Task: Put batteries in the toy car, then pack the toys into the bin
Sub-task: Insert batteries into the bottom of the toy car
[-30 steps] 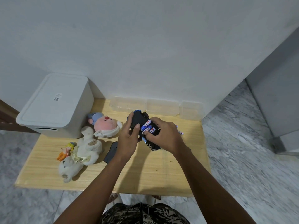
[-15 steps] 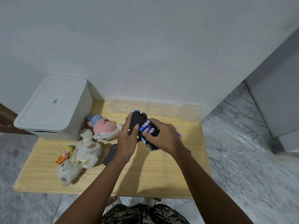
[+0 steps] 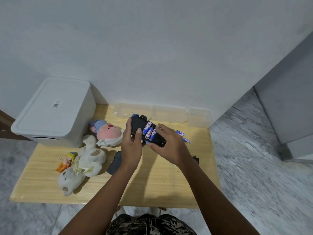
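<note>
Behind left hand (image 3: 131,148), dark part (image 3: 116,162) half hidden; upturned car (image 3: 145,129) gripped.

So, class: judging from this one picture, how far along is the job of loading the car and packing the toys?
Done: three batteries sit in the upturned toy car. In hand: the left hand and right hand both hold the car above the table. Left: two spare batteries lie loose, a dark cover lies off, the plush toys are unpacked, and the bin has its lid on.

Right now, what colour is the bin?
White. The bin shows best in the head view, lid shut, standing left of the toys.
</note>
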